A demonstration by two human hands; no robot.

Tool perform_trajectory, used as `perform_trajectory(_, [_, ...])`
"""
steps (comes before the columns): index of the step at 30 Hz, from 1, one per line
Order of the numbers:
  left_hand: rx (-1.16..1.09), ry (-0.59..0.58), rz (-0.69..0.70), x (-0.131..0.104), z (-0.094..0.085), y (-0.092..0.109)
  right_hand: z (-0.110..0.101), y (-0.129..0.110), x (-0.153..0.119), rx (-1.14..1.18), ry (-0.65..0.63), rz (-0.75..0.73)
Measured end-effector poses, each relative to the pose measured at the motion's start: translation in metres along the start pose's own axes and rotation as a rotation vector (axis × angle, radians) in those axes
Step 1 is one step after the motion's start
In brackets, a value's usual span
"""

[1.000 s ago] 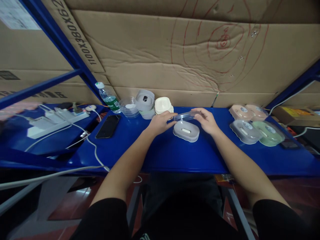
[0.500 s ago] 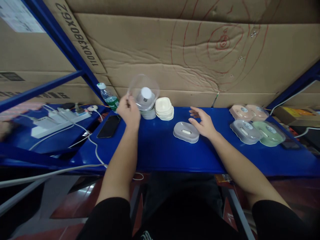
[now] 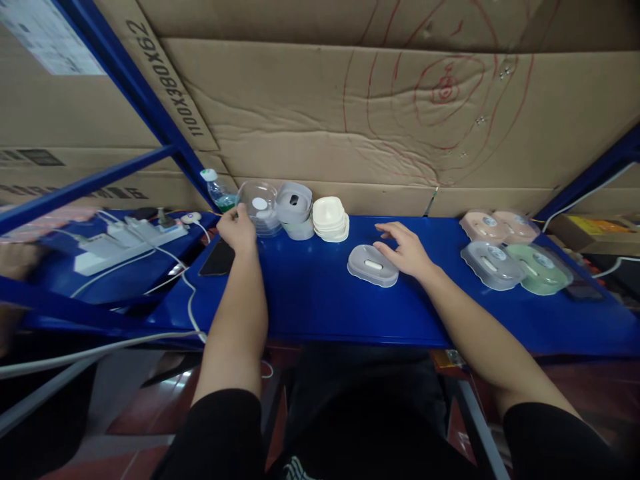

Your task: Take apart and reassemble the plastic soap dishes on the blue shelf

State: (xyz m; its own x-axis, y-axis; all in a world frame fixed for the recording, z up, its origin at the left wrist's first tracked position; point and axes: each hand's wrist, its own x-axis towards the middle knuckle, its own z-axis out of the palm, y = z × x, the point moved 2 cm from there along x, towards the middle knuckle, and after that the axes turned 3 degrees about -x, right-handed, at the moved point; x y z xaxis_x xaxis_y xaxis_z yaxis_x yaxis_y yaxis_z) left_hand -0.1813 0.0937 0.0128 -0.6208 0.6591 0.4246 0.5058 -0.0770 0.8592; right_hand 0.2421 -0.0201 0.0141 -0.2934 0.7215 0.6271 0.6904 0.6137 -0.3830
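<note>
My left hand [image 3: 238,228] is closed on the edge of a clear plastic lid [image 3: 260,190] with a white round sticker. The lid leans at the left of a stack of grey lids [image 3: 294,203], over other clear pieces at its base. To the right of the grey stack stands a pile of cream square lids [image 3: 329,215]. My right hand [image 3: 404,248] hovers with its fingers apart beside a grey oval case [image 3: 373,265] with a pale bar on top. Whether its thumb touches the case I cannot tell.
Pink cases [image 3: 483,228], a grey case [image 3: 493,265] and a green case [image 3: 539,269] stand on the right. A water bottle [image 3: 219,190], a black phone [image 3: 216,259] and a power strip [image 3: 131,247] with cables lie left. Another person's hand [image 3: 17,260] shows at the far left.
My left hand has moved left and down with the clear lid, from in front of the grey stack to its left side. My right hand stays by the oval case.
</note>
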Motion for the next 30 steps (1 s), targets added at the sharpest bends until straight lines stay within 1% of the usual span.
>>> perform_trajectory(2, [0.002, 0.079, -0.009, -0.001, 0.003, -0.004, -0.001, -0.001, 0.0, -0.004, -0.037, 0.004])
perform_trajectory(4, [-0.024, 0.107, 0.009, 0.0, 0.006, -0.007, -0.001, 0.0, 0.001, -0.013, -0.108, 0.007])
perform_trajectory(6, [-0.076, 0.114, 0.017, 0.003, 0.01, -0.009, 0.0, 0.002, 0.002, -0.038, -0.211, 0.002])
perform_trajectory(9, [-0.169, 0.145, -0.002, 0.007, 0.014, -0.009, 0.003, 0.008, 0.0, -0.084, -0.411, 0.005])
perform_trajectory(12, [-0.24, 0.208, 0.025, 0.004, 0.018, -0.001, 0.004, 0.013, -0.004, -0.086, -0.586, 0.047])
perform_trajectory(14, [-0.265, 0.239, 0.096, -0.005, 0.02, 0.008, 0.004, 0.014, -0.007, -0.076, -0.647, 0.067])
perform_trajectory(16, [-0.276, 0.214, 0.21, -0.02, 0.023, 0.021, 0.002, 0.013, -0.008, -0.078, -0.677, 0.072])
perform_trajectory(18, [-0.272, 0.123, 0.353, -0.043, 0.027, 0.037, 0.001, 0.012, -0.009, -0.093, -0.683, 0.069])
perform_trajectory(20, [-0.236, -0.033, 0.531, -0.072, 0.031, 0.055, 0.001, 0.01, -0.008, -0.092, -0.654, 0.044])
perform_trajectory(21, [-0.203, -0.149, 0.64, -0.087, 0.034, 0.064, 0.001, 0.009, -0.007, -0.08, -0.628, 0.024])
perform_trajectory(23, [-0.147, -0.44, 0.87, -0.119, 0.038, 0.081, 0.002, 0.009, -0.006, -0.042, -0.57, -0.015])
perform_trajectory(24, [-0.118, -0.57, 0.951, -0.133, 0.04, 0.088, 0.002, 0.009, -0.005, -0.021, -0.541, -0.025])
perform_trajectory(26, [-0.056, -0.785, 1.048, -0.155, 0.043, 0.097, 0.002, 0.01, -0.004, 0.021, -0.484, -0.034])
perform_trajectory(27, [-0.025, -0.864, 1.073, -0.163, 0.044, 0.1, 0.002, 0.01, -0.003, 0.04, -0.455, -0.038])
perform_trajectory(28, [0.004, -0.925, 1.086, -0.168, 0.045, 0.101, 0.001, 0.01, -0.003, 0.057, -0.429, -0.043])
perform_trajectory(30, [0.05, -1.003, 1.085, -0.172, 0.047, 0.1, 0.0, 0.01, -0.002, 0.08, -0.381, -0.055])
